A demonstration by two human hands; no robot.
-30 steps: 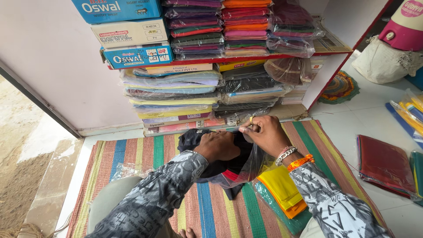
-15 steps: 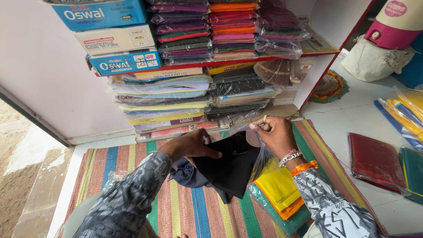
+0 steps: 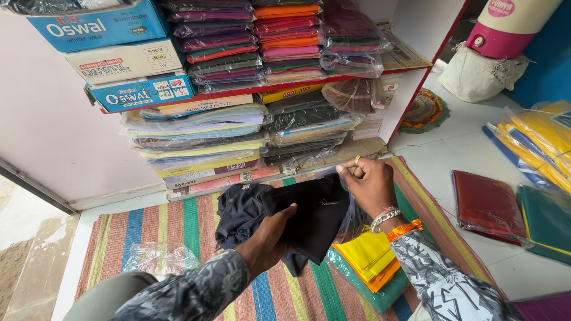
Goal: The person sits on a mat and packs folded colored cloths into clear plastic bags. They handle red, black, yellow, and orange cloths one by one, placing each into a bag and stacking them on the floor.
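Observation:
My left hand [image 3: 270, 236] grips a dark navy and black folded garment [image 3: 279, 214] from below, near its lower edge. My right hand [image 3: 370, 185], with a ring and bracelets at the wrist, pinches the garment's upper right corner together with a clear plastic bag [image 3: 352, 220] that hangs under it. The cloth is held above a striped mat [image 3: 172, 232]. Yellow and orange folded cloths on a green one [image 3: 367, 261] lie just below my right wrist.
Shelves ahead hold stacks of wrapped fabrics [image 3: 238, 53] and cardboard boxes [image 3: 128, 59]. An empty plastic wrapper [image 3: 157, 258] lies on the mat at left. Red [image 3: 485, 205], green [image 3: 547, 223] and yellow [image 3: 541, 134] packed cloths lie on the white floor at right, beside a pink-and-white container [image 3: 505, 27].
The garment has come out of the plastic bag and is spread wider between both hands. My left hand has shifted under it; my right hand stays at the top corner.

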